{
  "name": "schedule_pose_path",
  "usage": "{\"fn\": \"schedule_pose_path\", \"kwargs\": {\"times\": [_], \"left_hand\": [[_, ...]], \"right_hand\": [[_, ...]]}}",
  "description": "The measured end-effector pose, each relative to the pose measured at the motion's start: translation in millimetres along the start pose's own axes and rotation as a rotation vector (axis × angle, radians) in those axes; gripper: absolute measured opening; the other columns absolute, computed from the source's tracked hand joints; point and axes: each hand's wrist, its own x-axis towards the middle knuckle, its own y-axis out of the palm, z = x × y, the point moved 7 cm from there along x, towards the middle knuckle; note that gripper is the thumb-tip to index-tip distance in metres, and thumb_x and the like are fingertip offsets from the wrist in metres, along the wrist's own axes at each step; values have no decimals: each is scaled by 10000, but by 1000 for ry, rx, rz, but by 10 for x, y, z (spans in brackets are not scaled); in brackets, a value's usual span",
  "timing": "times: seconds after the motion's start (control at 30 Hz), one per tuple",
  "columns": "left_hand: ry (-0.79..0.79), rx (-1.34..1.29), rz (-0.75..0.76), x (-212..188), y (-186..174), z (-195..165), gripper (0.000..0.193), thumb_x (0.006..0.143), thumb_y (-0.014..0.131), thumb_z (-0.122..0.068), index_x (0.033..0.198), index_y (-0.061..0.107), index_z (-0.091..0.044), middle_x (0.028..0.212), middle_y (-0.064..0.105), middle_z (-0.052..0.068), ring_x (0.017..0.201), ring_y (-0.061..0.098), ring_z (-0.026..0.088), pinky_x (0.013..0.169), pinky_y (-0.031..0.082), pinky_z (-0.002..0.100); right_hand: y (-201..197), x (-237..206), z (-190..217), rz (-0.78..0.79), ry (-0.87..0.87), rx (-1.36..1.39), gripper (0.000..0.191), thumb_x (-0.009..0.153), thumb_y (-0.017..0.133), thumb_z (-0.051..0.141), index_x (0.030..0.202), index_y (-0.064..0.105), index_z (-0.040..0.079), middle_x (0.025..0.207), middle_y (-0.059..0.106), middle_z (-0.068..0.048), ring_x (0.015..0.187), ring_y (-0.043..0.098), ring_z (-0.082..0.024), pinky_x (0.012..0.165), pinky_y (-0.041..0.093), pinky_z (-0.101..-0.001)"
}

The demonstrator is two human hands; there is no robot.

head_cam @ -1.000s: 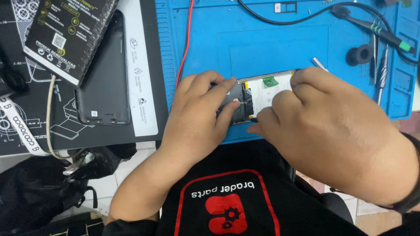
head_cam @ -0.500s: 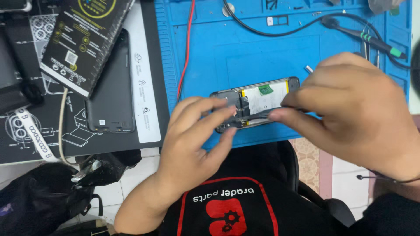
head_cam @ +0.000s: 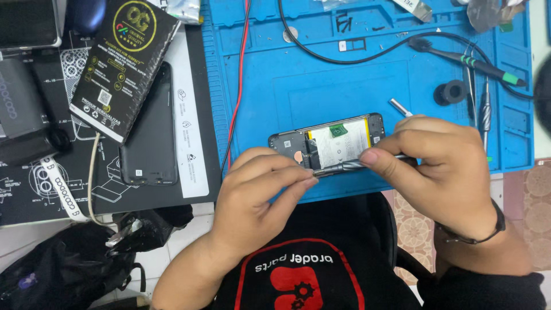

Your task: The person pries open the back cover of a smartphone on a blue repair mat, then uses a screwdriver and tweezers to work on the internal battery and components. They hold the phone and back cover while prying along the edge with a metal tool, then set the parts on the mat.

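The opened phone (head_cam: 327, 143) lies face down near the front edge of the blue mat (head_cam: 344, 86), its back cover off, with the pale battery and a small green part exposed. The right hand (head_cam: 442, 172) is clenched around a slim metal screwdriver (head_cam: 344, 167), thumb and forefinger pinching the shaft just behind the tip; the handle end pokes out above the knuckles. The left hand (head_cam: 258, 189) is not closed on anything that can be seen: its fingertips rest against the near edge of the phone and meet the tool's tip, steadying both.

Judged from this, the work is at a screw or clip on the phone's lower-left board area, just ahead of the right-hand pinch.

1. The tool lies almost flat along the phone; a driver bites best when it stands square to the screw head, so the right wrist would do well to lift.
2. The left fingertips should press the frame down on the mat rather than crowd the tip, leaving the head visible.
3. Pressure belongs down the shaft, turning slowly; a slip toward the battery, right beside the tip, is the main risk.

Beyond the grip, to the right, lie tweezers (head_cam: 470, 74) and a black-and-green tool (head_cam: 488, 69); far left of it sits a dark phone cover (head_cam: 149, 132).
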Motion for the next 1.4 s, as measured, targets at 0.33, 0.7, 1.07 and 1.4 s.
{"fn": "schedule_pose_path", "kwargs": {"times": [0.33, 0.7, 1.07, 1.4], "left_hand": [[-84, -272, 24, -72, 48, 177, 176, 823, 850, 12, 960, 749, -34, 999, 770, 76, 981, 759, 196, 871, 611, 294], [-232, -777, 67, -220, 153, 334, 157, 887, 760, 120, 1007, 703, 37, 1074, 754, 162, 1036, 756, 229, 939, 633, 338], [38, -237, 129, -139, 56, 76, 419, 804, 909, -169, 1150, 723, -25, 1159, 752, 107, 1098, 737, 273, 990, 580, 360], [55, 261, 294, 58, 389, 55, 563, 731, 898, -370, 1226, 727, -162, 1449, 500, 232, 1352, 398, 474, 1099, 392, 554]], "right_hand": [[203, -230, -432, -54, 149, 434, 73, 901, 756, 30, 873, 717, -25, 868, 720, -85, 763, 642, -130, 687, 492, -248], [410, -339, -626, -4, 157, 722, 103, 957, 714, 15, 869, 682, -26, 888, 689, -92, 816, 624, -151, 758, 504, -282], [104, -312, -389, -21, -25, 563, 130, 859, 794, 31, 928, 707, -37, 860, 685, -83, 781, 663, -158, 686, 511, -240], [-590, 98, 3, 82, -343, -650, 226, 705, 911, 123, 840, 753, 35, 743, 649, -73, 687, 632, -246, 742, 512, -402]]}}
